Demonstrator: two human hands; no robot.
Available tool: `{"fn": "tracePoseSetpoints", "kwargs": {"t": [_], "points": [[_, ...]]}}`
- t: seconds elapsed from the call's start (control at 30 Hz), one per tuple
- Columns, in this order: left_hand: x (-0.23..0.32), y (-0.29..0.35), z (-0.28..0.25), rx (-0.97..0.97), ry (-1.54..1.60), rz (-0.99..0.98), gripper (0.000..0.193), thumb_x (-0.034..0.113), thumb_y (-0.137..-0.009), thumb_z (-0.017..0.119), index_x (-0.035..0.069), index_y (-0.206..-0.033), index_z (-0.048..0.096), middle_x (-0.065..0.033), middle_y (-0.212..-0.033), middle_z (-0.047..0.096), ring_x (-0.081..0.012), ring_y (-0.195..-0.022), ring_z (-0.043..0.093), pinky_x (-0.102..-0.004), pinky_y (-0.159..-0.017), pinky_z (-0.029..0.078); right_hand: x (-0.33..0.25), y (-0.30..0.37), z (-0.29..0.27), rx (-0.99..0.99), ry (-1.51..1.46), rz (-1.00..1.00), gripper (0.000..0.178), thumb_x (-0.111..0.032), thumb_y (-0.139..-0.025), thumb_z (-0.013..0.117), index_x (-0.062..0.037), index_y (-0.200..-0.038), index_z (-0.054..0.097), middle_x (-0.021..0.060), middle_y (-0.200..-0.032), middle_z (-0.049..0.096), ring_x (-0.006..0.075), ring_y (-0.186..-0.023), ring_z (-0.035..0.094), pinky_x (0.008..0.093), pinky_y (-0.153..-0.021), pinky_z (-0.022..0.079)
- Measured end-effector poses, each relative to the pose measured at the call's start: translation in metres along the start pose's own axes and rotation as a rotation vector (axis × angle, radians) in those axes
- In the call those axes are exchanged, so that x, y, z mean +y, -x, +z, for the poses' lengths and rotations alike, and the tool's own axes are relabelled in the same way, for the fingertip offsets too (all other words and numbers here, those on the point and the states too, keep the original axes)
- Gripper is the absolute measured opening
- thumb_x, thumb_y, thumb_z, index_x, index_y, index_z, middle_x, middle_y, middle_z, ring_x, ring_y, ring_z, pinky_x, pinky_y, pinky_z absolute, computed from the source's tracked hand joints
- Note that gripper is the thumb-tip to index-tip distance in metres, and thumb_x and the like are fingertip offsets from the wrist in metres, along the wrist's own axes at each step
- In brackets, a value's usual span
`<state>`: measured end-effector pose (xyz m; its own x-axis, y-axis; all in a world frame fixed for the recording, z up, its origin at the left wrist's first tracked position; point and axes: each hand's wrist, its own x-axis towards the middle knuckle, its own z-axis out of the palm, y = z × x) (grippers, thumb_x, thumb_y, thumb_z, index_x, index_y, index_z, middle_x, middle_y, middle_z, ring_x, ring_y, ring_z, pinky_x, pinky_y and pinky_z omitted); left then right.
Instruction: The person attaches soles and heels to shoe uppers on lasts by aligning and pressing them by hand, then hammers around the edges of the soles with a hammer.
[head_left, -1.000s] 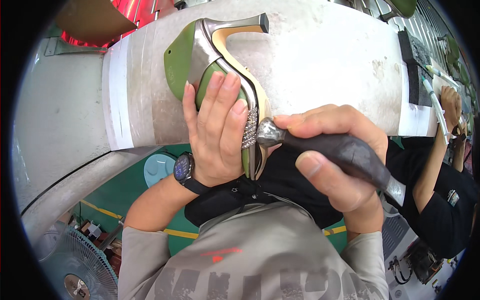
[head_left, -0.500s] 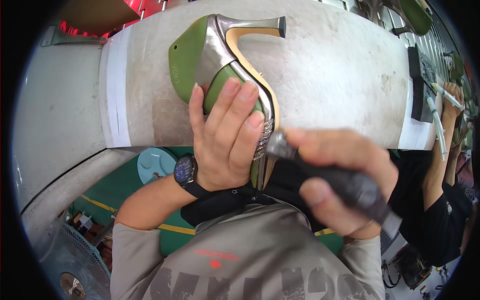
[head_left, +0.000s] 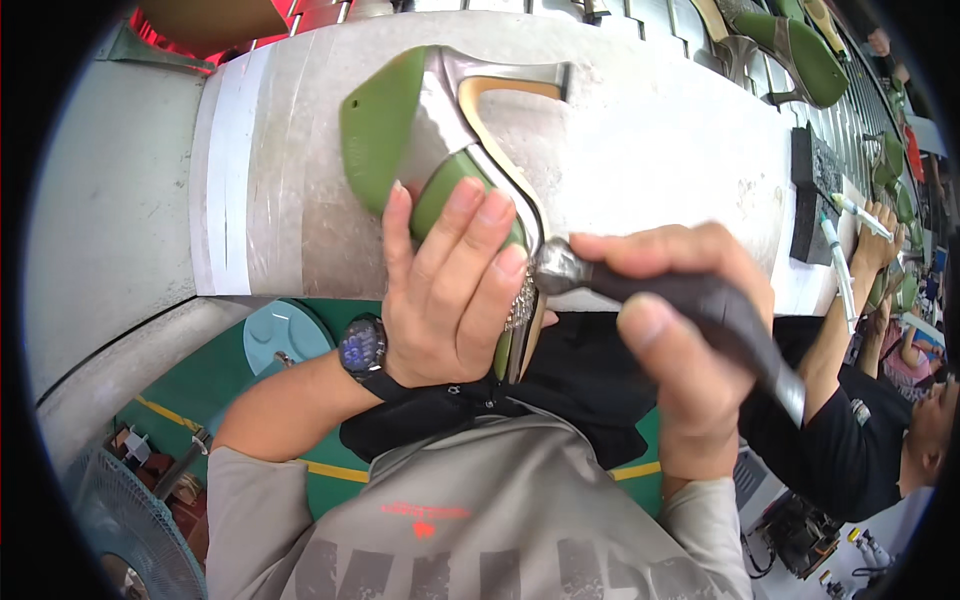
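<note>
Barely legible marking on green last

I find the head camera mounted above the shoe, looking steeply down on it from close range.

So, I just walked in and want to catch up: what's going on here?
A person's left hand holds a green and silver high-heeled shoe on a pale work surface, its toe toward their body. The right hand grips a dark-handled hammer, its metal head at the sole's edge near a glittery band; whether it touches is hard to tell. At right, a co-worker's hand is near some white pens.
</note>
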<state>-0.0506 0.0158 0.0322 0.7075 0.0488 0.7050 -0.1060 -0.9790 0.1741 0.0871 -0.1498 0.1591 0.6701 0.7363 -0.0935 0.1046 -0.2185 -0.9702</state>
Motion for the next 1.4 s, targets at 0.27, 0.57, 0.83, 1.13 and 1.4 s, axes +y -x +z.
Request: {"fn": "tracePoseSetpoints", "kwargs": {"t": [0.27,0.57,0.83,1.13,1.4], "points": [[-0.002,0.004,-0.004,-0.050,-0.010,-0.004,0.085,0.052,-0.094,0.072,-0.002,-0.149,0.036,-0.0325,-0.147,0.047,-0.0511,-0.136,0.052,-0.0727,-0.117,0.024,0.003,-0.035,-0.010,0.026,0.013,-0.114,0.039,-0.025,-0.095,0.060,0.0091,-0.114,0.060,0.0304,-0.113,0.070,0.0338,-0.110,0.071,0.0439,-0.104,0.053],[0.004,-0.008,0.006,0.095,0.019,-0.070,0.038,0.009,-0.103,0.057,0.003,-0.140,0.048,-0.0227,-0.143,0.059,-0.0395,-0.132,0.061,-0.0689,-0.116,0.033,0.004,0.003,0.009,-0.058,0.063,-0.116,0.036,-0.023,-0.087,0.079,0.0065,-0.105,0.067,0.0266,-0.107,0.074,0.0356,-0.109,0.072,0.0438,-0.100,0.054],[0.007,-0.008,0.006,0.117,0.011,-0.063,0.040,0.010,-0.102,0.058,0.002,-0.140,0.049,-0.0225,-0.143,0.059,-0.0389,-0.133,0.060,-0.0680,-0.116,0.032,0.024,0.047,0.019,-0.163,0.226,-0.443,0.035,0.000,-0.070,0.084,0.0049,-0.102,0.072,0.0243,-0.103,0.075,0.0348,-0.097,0.077,0.0390,-0.085,0.064],[0.021,0.020,0.000,0.098,0.131,-0.108,0.034,0.020,-0.103,0.062,0.014,-0.135,0.055,-0.0106,-0.141,0.063,-0.0307,-0.131,0.061,-0.0644,-0.122,0.025,0.016,0.046,0.003,0.063,-0.303,-0.070,0.030,-0.005,-0.093,0.069,0.0113,-0.116,0.060,0.0310,-0.121,0.070,0.0298,-0.114,0.070,0.0405,-0.103,0.054],[0.024,0.029,0.013,0.165,0.083,-0.112,0.037,0.026,-0.104,0.060,0.020,-0.140,0.052,-0.0018,-0.141,0.062,-0.0233,-0.133,0.059,-0.0659,-0.122,0.024,-0.011,-0.027,-0.001,0.002,-0.171,0.386,0.039,-0.027,-0.078,0.070,0.0059,-0.098,0.062,0.0308,-0.102,0.073,0.0337,-0.097,0.074,0.0411,-0.096,0.058]]}}
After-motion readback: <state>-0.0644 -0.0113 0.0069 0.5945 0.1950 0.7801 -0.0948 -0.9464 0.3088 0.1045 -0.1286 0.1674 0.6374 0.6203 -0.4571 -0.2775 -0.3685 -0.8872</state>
